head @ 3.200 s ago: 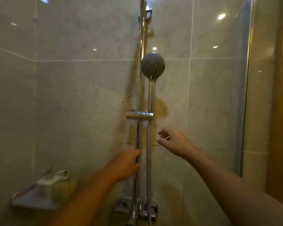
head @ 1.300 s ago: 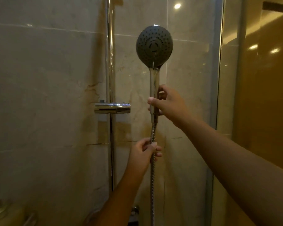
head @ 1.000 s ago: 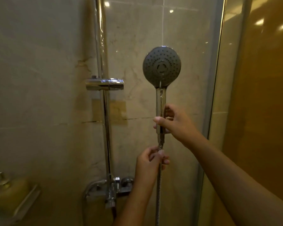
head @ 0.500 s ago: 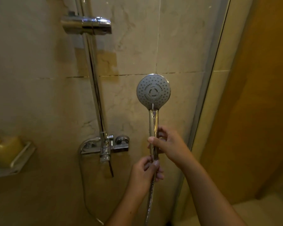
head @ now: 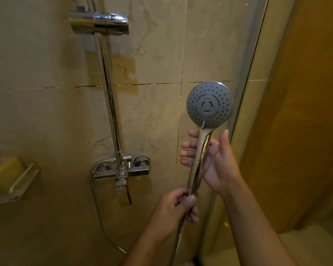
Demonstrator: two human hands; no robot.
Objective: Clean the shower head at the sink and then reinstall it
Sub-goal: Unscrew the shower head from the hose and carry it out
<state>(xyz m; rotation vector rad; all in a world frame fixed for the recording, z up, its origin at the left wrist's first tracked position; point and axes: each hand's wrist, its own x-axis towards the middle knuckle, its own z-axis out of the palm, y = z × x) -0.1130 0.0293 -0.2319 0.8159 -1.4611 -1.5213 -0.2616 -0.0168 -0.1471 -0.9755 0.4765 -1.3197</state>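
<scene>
The shower head [head: 209,104] has a round grey spray face and a chrome handle, and it is off its wall holder [head: 98,23]. My right hand [head: 213,162] cradles the handle from behind, fingers loosened and spread, thumb raised beside it. My left hand [head: 178,207] pinches the joint where the handle's bottom end meets the metal hose [head: 179,237]. The spray face points toward me.
A chrome slide rail [head: 109,93] runs down the tiled wall to the mixer tap [head: 123,169]. A wall shelf [head: 17,183] with a soap bottle sits at the left. A glass shower door edge [head: 244,93] stands just right of the shower head.
The shower head was lifted out of the holder and brought down and to the right. My right hand's grip on the handle has loosened, and my left hand stays on the hose joint.
</scene>
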